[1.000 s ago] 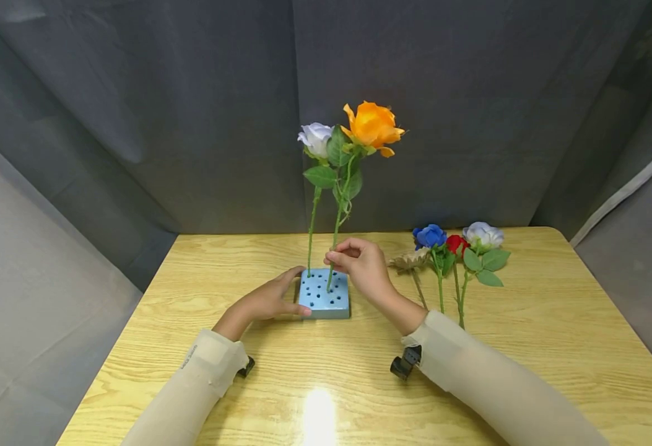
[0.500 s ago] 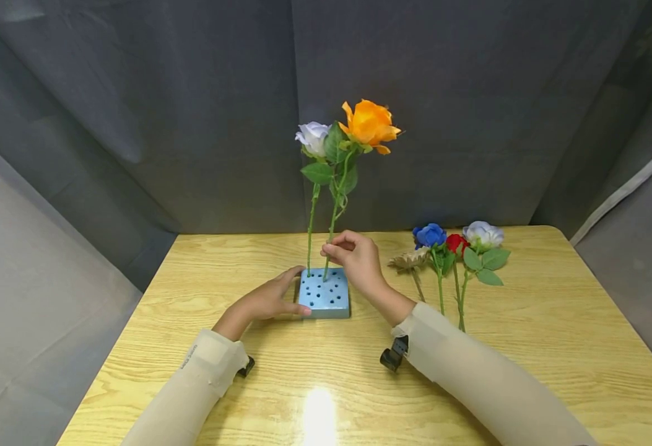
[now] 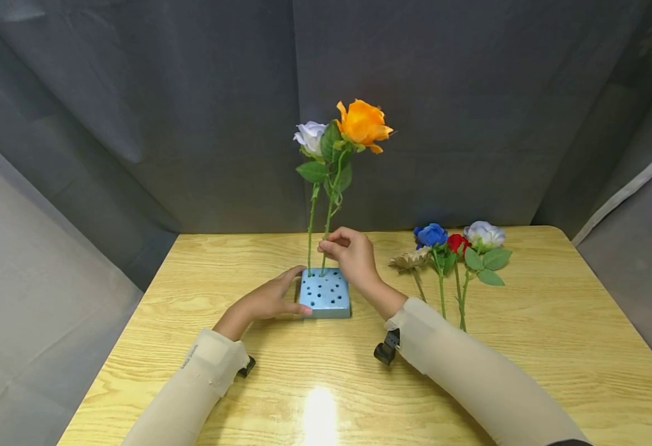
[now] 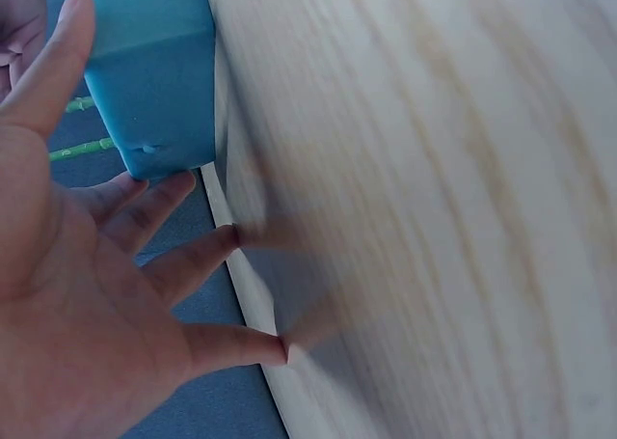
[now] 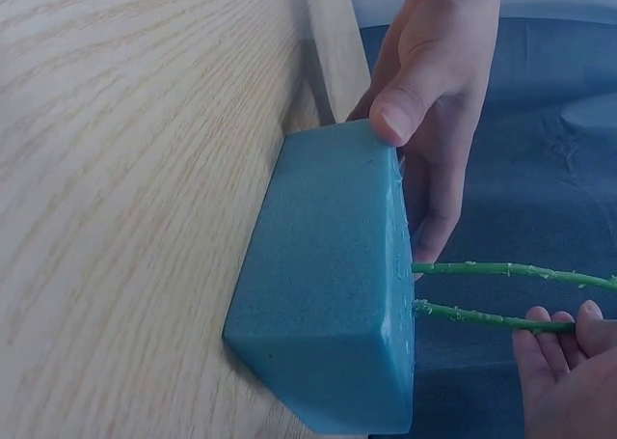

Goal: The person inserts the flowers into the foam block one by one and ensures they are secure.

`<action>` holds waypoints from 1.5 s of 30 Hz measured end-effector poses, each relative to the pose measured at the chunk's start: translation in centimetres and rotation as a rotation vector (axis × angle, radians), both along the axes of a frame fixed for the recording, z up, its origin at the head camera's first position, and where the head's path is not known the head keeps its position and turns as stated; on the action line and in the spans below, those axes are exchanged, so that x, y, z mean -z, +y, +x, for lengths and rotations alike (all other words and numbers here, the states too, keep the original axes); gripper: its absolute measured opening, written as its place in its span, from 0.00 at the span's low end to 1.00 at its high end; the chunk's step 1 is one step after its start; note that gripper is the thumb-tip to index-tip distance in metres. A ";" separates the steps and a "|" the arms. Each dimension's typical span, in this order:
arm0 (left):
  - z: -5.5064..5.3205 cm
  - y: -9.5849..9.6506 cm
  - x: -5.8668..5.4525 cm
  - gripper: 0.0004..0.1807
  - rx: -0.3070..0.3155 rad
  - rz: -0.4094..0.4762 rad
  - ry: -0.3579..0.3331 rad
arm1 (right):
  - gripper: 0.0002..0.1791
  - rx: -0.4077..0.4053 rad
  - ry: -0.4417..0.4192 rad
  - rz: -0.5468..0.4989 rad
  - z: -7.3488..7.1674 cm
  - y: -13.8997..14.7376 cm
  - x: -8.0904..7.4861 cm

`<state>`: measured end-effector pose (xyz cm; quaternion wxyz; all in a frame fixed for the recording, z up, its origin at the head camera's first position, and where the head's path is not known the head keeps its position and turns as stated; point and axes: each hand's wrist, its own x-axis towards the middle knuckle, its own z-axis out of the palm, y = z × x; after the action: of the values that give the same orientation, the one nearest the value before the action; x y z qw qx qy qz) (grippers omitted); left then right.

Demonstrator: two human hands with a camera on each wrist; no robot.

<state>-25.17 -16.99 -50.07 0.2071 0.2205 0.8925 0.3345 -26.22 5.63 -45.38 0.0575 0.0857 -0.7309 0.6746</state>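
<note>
A light blue foam block [image 3: 324, 302] with several holes in its top stands on the table. My left hand [image 3: 270, 298] holds it from the left, thumb at the front corner and fingers at the back. In the left wrist view its fingers are spread, some touching the table. A pale lavender rose [image 3: 310, 137] stands upright in the block's back left. My right hand [image 3: 356, 257] pinches the lower stem of an orange rose [image 3: 363, 126], which leans slightly right. Its stem's lower end [image 5: 429, 310] meets the block's top beside the other stem; how deep it sits is hidden.
On the wooden table [image 3: 554, 322], to the right, lie a beige flower [image 3: 411, 259], a blue rose [image 3: 431, 235], a red rose [image 3: 459, 243] and another pale lavender rose [image 3: 485, 234]. A dark grey curtain [image 3: 220, 124] hangs behind the table's back edge.
My right hand has moved left and slightly back with the orange rose, bringing its stem end from the block's middle to its back edge near the lavender rose. My left hand has stayed put.
</note>
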 end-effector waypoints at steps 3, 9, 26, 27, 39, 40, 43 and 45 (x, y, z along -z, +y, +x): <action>0.0 0.0 0.0 0.63 0.001 -0.002 0.001 | 0.04 0.001 0.004 0.009 -0.1 -0.1 0.1; 0.1 0.0 0.0 0.63 -0.001 -0.007 -0.001 | 0.04 -0.003 0.004 0.026 -0.2 -0.1 0.1; 0.2 0.1 -0.2 0.63 -0.004 0.000 -0.016 | 0.04 -0.016 -0.010 0.059 -0.3 0.0 0.7; 0.2 0.1 -0.2 0.63 -0.004 0.003 -0.018 | 0.04 -0.018 -0.011 0.059 -0.3 0.0 0.7; 0.3 0.0 -0.3 0.63 -0.003 0.006 -0.023 | 0.04 -0.048 -0.008 0.053 -0.3 -0.1 1.4; 0.3 0.0 -0.3 0.63 -0.002 0.004 -0.023 | 0.04 -0.051 -0.008 0.059 -0.3 -0.1 1.5; 0.2 0.0 -0.3 0.63 -0.003 0.003 -0.022 | 0.04 -0.054 -0.007 0.075 -0.3 -0.1 1.6; 0.2 -0.1 -0.2 0.63 -0.004 0.004 -0.022 | 0.04 -0.056 -0.001 0.081 -0.3 -0.1 1.7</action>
<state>-24.97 -17.06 -49.85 0.2157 0.2153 0.8900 0.3391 -26.52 5.57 -47.06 0.0349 0.1080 -0.7550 0.6459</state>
